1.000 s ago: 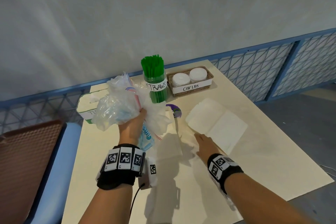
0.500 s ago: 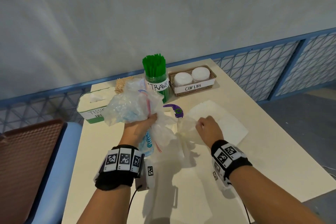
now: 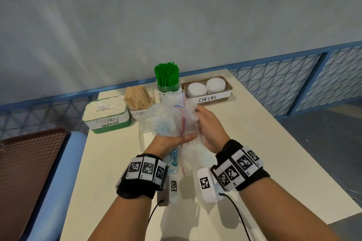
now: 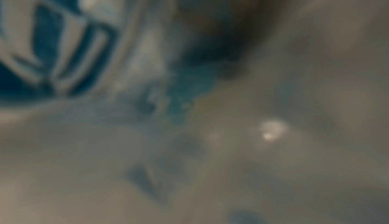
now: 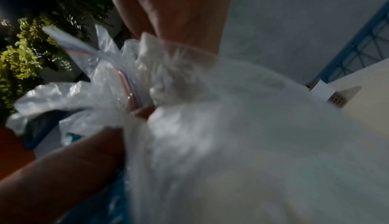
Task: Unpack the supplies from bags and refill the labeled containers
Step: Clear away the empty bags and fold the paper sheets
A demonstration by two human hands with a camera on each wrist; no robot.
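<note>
A crumpled bundle of clear plastic bags (image 3: 168, 119), one with a red and blue zip strip, is held above the table between both hands. My left hand (image 3: 172, 140) grips the bundle from below and the left. My right hand (image 3: 207, 123) grips the bags on their right side. In the right wrist view the plastic bags (image 5: 189, 111) fill the frame, with fingers (image 5: 69, 162) curled round them. The left wrist view is a blur of plastic. Behind stand the green tissues/napkins box (image 3: 106, 115), the stirrer holder (image 3: 138, 100), the green straws jar (image 3: 166, 78) and the cup lids basket (image 3: 208, 92).
The cream table (image 3: 274, 162) runs to a blue mesh railing (image 3: 293, 76) at the back and right. A brown chair seat (image 3: 25, 172) and a blue cushion edge (image 3: 58, 182) sit at the left. Wrist bands with printed markers ride on both arms.
My right hand picked the flat white bag off the table and brought it left into the bundle. The bundle came lower and nearer the middle, uncovering the tissue box and stirrers.
</note>
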